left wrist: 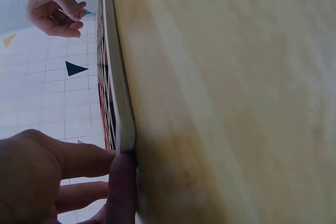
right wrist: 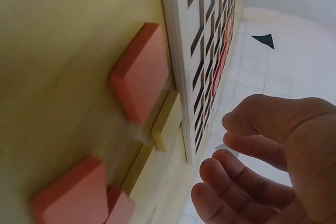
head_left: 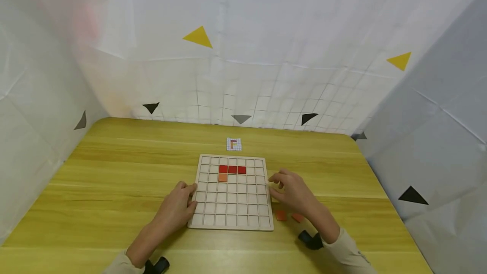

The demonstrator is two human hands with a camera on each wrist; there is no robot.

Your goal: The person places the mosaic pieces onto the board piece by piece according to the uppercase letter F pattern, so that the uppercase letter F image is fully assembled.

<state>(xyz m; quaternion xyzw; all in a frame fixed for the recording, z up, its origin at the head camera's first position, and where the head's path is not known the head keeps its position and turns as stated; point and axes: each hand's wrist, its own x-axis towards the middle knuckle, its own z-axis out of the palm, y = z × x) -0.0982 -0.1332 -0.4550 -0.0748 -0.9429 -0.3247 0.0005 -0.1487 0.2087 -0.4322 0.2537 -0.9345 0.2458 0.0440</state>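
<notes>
Orange loose tiles (head_left: 280,215) lie on the desk (head_left: 114,160) just right of the wooden board (head_left: 232,209), nearer the person than the seemingly empty, loosely curved right hand (head_left: 292,189), while the farther left hand (head_left: 176,204) pinches the board's left edge.

Head view: bright, soft, even light; pinkish haze on left of white backdrop (head_left: 304,12), pale sheen on near part of tabletop (head_left: 228,250), faint shadow below left hand (head_left: 175,206). Left wrist: cool cast, grain soft, same hand dark. Right wrist: smeared patch beside orange tiles (right wrist: 142,72).
</notes>
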